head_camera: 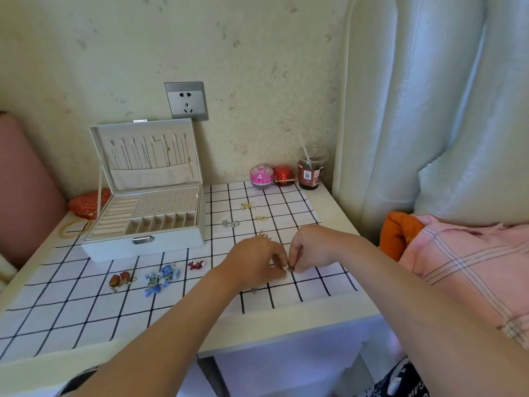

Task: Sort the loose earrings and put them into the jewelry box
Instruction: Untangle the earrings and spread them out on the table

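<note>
The white jewelry box (143, 245) stands open at the left of the checked cloth, its lid upright. Loose earrings lie on the cloth in pairs: orange ones (120, 279), blue ones (161, 277), dark red ones (196, 265), silver ones (230, 224), and gold ones (247, 206) with another gold pair (261, 218). My left hand (254, 262) and my right hand (310, 247) meet at the cloth's middle right. Both pinch one small dark earring (291, 269) between their fingertips. Another small earring (254, 290) lies just below my left wrist.
At the back of the table stand a pink jar (261, 175), a red jar (284, 175) and a plastic cup with a straw (311, 173). A red pouch (88, 203) and gold bangles (76, 227) lie left of the box. Pink bedding (469, 253) lies to the right.
</note>
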Tool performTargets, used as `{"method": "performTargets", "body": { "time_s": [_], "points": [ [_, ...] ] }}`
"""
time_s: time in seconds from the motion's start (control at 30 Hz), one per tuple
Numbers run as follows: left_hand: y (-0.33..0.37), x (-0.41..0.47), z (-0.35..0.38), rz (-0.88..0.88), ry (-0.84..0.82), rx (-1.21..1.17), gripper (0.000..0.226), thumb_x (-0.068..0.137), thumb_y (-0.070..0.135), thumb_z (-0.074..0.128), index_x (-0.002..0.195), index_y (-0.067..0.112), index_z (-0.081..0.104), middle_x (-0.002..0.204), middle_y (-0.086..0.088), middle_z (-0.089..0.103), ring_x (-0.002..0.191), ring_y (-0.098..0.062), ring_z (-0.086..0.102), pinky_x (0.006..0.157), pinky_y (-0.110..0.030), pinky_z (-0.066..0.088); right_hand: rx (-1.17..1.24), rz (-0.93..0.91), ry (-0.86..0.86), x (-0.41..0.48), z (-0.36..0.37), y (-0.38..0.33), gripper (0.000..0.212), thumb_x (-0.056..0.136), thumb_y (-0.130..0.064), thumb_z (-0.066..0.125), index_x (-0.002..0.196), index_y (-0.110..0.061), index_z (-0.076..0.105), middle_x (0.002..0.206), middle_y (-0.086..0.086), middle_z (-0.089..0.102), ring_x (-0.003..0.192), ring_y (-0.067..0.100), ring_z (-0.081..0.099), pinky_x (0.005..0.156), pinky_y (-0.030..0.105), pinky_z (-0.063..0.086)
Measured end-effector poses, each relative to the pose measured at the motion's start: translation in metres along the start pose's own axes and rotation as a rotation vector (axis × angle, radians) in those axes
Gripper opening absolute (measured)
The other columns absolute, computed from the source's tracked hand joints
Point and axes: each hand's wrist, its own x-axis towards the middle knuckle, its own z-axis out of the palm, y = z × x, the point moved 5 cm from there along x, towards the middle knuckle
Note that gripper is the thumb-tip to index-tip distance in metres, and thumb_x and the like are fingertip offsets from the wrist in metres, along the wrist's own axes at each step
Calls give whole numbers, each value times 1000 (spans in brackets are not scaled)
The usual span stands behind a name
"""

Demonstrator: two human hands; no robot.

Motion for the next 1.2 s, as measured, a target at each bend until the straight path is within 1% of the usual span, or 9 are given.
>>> {"method": "performTargets", "body": {
  "time_s": [0.1,0.17,0.33,0.47,0.7,0.83,0.97,1.07,1.2],
  "points": [
    [3,0,2,40,-23,-21,20,78,39,76,96,35,68,90,21,71,83,-1,55,71,-23,45,-20,1,-48,1,2,1,17,77,-20,83,75,-31,70,84,-10,70,84,12,65,74,24,50],
    [1,0,-7,27,-25,-53,21,78,42,77,95,35,68,87,22,69,81,1,56,73,-25,50,3,-7,-55,0,1,0,16,77,-19,82,80,-31,72,84,-10,69,83,12,64,72,23,50],
    [-39,-7,-49,-123,162,-126,8,85,35,73,90,37,67,83,23,67,75,1,61,75,-30,55,123,-62,115,3,-12,-4,23,84,-10,73,95,-30,76,93,-9,69,90,10,65,78,22,52],
    [-61,-9,-49,-201,166,-101,10,90,28,69,95,37,69,85,23,64,77,-1,60,76,-27,53,102,-113,197,15,-9,-12,27,91,-10,60,100,-29,77,100,-12,69,96,8,64,86,26,54],
    [-56,6,-28,-132,50,-17,15,90,34,67,104,34,73,96,20,60,88,-4,55,74,-24,45,-16,-79,262,37,-1,-20,10,86,-30,73,95,-33,75,80,-21,61,79,1,57,60,19,38],
    [-61,9,-26,-126,7,6,17,92,35,64,106,32,73,92,21,59,84,-2,52,74,-22,40,-4,-67,261,41,-2,-20,7,84,-32,75,91,-31,78,87,-18,70,87,4,63,75,27,52],
    [-67,8,-31,-147,-1,-34,14,92,33,65,104,34,73,91,23,60,84,-1,56,78,-23,48,-14,-81,237,44,-2,-18,7,84,-35,75,88,-31,79,88,-19,71,88,2,63,80,31,54],
    [-69,7,-36,-152,57,-168,14,89,30,70,102,33,73,93,21,66,85,-3,62,77,-20,51,130,-102,274,46,-8,-23,2,83,-33,77,82,-31,78,83,-17,72,83,1,64,76,27,53],
    [-68,5,-51,-140,156,-399,17,81,23,80,94,28,71,86,14,73,78,-5,67,70,-13,51,518,-106,300,47,-17,-36,7,86,-28,75,81,-23,76,67,-16,69,53,2,57,55,18,43]
  ]
}}
